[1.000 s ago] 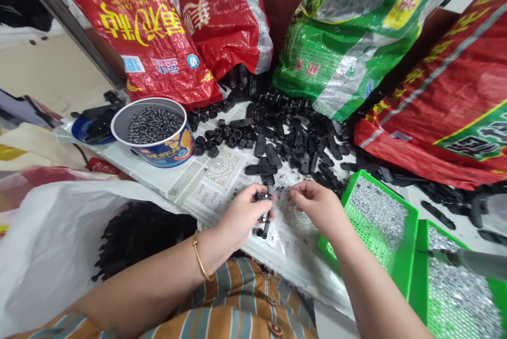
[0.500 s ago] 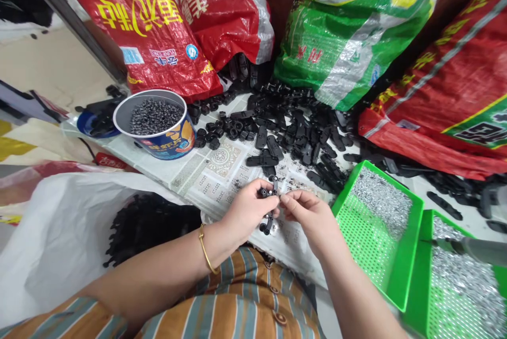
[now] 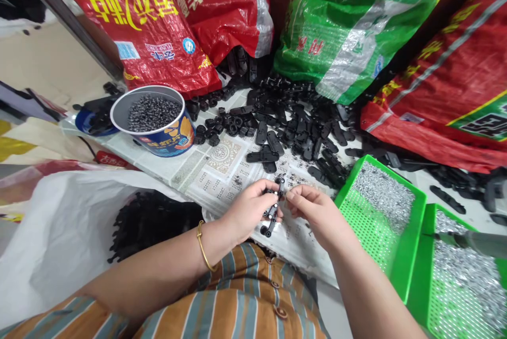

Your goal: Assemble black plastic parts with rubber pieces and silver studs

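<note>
Work table [image 3: 186, 172] with a small black part [image 3: 271, 223] held above its near edge, in front of the person. The left hand [image 3: 253, 207] is closed around the part, thumb across the upper face and fingers beneath; the part slants away with both ends projecting, a hold that probably steadies it while leaving much of its length within reach. The right hand [image 3: 311, 206] hovers just beside it, thumb and forefinger drawn near each other; whether they pinch something tiny cannot be told. Beyond the hands lies a heap of flat black pieces [image 3: 297, 138], with black rings [image 3: 233, 126] to its left, presumably kept close for easy picking. A blue tub [image 3: 166, 141] of small dark bits stands farther left. At the right, a green tray [image 3: 414, 223] and a second green tray [image 3: 423, 270] hold shiny metal pieces; the right arm [image 3: 372, 275] covers part of the first tray's near side, and a grey tool [image 3: 479, 244] hides some contents of the second. A red sack [image 3: 158, 64] and a green sack [image 3: 317, 59] stand behind the heap, blocking the table's rear. A white bag [image 3: 47, 233] gapes at lower left, black parts inside.
</note>
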### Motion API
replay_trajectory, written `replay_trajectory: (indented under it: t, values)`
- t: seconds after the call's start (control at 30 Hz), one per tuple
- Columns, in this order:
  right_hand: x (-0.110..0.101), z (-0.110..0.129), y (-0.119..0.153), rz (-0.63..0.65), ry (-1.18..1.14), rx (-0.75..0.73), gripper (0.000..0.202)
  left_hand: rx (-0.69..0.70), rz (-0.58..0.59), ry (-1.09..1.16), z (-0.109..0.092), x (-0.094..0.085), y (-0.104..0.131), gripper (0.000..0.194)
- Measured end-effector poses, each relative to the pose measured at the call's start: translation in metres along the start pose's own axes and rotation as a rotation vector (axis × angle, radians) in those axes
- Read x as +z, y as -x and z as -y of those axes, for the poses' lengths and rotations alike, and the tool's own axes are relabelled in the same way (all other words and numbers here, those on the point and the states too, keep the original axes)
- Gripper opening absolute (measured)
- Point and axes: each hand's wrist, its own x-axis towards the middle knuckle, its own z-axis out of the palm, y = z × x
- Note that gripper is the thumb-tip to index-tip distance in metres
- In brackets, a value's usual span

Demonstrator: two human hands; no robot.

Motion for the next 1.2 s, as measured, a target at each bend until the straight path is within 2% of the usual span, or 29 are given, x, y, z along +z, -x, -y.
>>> replay_trajectory:
  t: [0.27, 0.53, 0.87, 1.0, 1.1, 1.2]
  values:
    - [-0.010, 0.006, -0.007, 0.125, 0.100, 0.008, 0.028, -0.044, 0.002, 0.011, 0.000, 0.000, -0.001, 0.016]
    - [-0.016, 0.009, -0.015, 0.174, 0.298, -0.026, 0.023, -0.025, 0.002, -0.035, 0.004, 0.001, -0.001, 0.015]
    - [-0.016, 0.008, -0.014, 0.170, 0.437, -0.159, 0.015, 0.034, -0.021, -0.078, 0.012, 0.001, -0.009, 0.012]
    - [-0.017, 0.004, -0.014, 0.190, 0.350, -0.143, 0.018, 0.052, -0.027, -0.080, 0.015, 0.001, -0.009, 0.013]
    - [-0.015, -0.001, -0.013, 0.183, 0.199, -0.125, 0.022, 0.062, -0.036, -0.065, 0.015, 0.002, -0.008, 0.010]
    - [-0.012, -0.007, -0.011, 0.189, 0.035, -0.120, 0.023, 0.016, -0.025, 0.002, 0.011, 0.004, -0.006, 0.009]
